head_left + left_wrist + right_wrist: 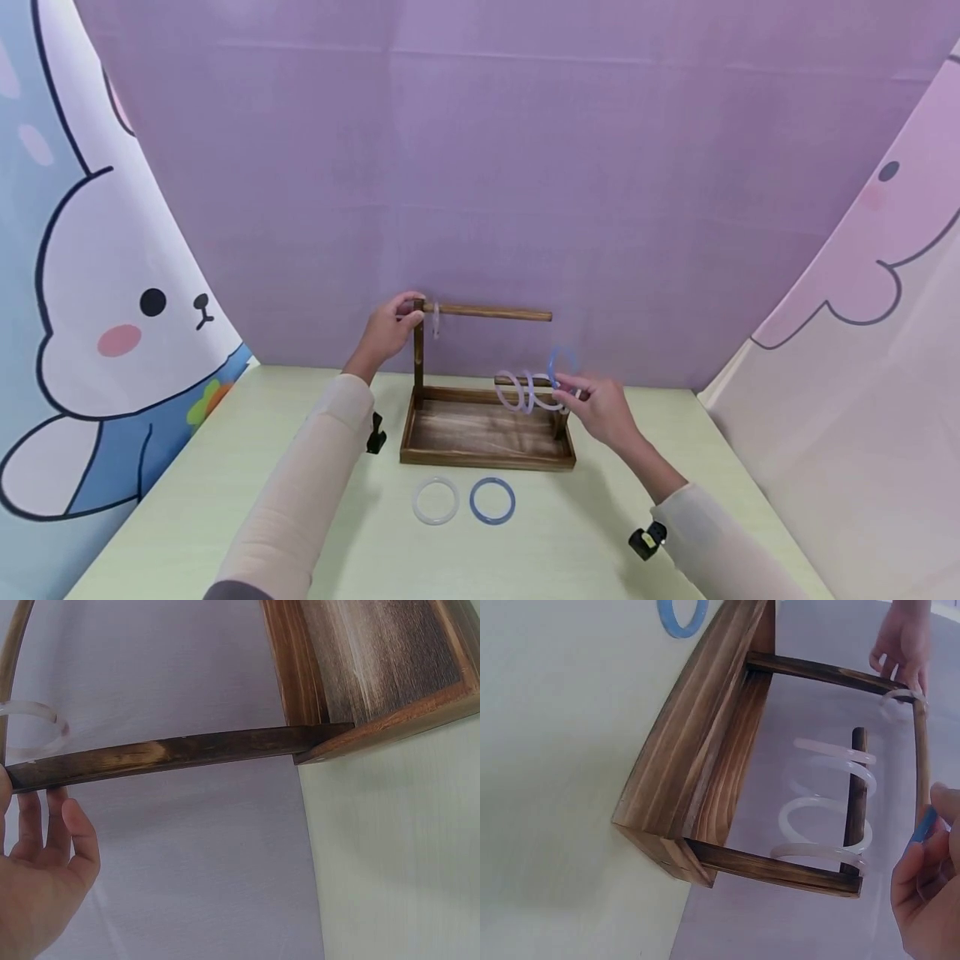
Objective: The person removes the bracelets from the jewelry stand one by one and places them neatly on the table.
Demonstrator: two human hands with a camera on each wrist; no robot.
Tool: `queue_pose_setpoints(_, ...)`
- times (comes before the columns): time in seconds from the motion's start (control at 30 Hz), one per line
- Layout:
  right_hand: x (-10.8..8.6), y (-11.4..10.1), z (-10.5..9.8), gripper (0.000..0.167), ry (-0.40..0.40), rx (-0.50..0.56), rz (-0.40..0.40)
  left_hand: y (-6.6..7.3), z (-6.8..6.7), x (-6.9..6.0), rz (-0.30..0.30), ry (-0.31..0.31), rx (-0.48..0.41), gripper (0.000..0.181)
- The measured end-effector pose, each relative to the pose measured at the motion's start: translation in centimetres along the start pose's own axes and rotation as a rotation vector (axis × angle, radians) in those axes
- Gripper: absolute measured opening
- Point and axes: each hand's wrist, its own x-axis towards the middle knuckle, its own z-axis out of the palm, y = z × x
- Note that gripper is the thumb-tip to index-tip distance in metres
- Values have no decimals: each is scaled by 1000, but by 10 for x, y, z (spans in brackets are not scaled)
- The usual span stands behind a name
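Note:
My left hand (392, 332) grips the top of the tall post (418, 354) of a brown wooden rack, where the upper rod begins. One pale bangle (437, 321) hangs on the upper rod (495, 312) close to that hand. My right hand (602, 408) pinches a blue bangle (551, 367) between thumb and fingers, above the lower rod (859, 765). On the lower rod hang several pale pink, lilac and white bangles (829, 800). The right wrist view shows the blue bangle apart from them, near the upper rod's free end, partly hidden by the fingers.
The rack's tray base (487, 458) stands on a pale green table (300, 483). In front of it lie a white bangle (415, 502) and another blue bangle (492, 521). A purple cloth (525, 167) hangs behind, with cartoon-printed cloths at both sides.

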Motion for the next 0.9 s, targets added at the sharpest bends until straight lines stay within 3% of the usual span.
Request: queue_pose_setpoints(0.9, -36, 2, 5, 26, -375, 91, -80, 2, 2, 0, -3, 1, -1, 31)
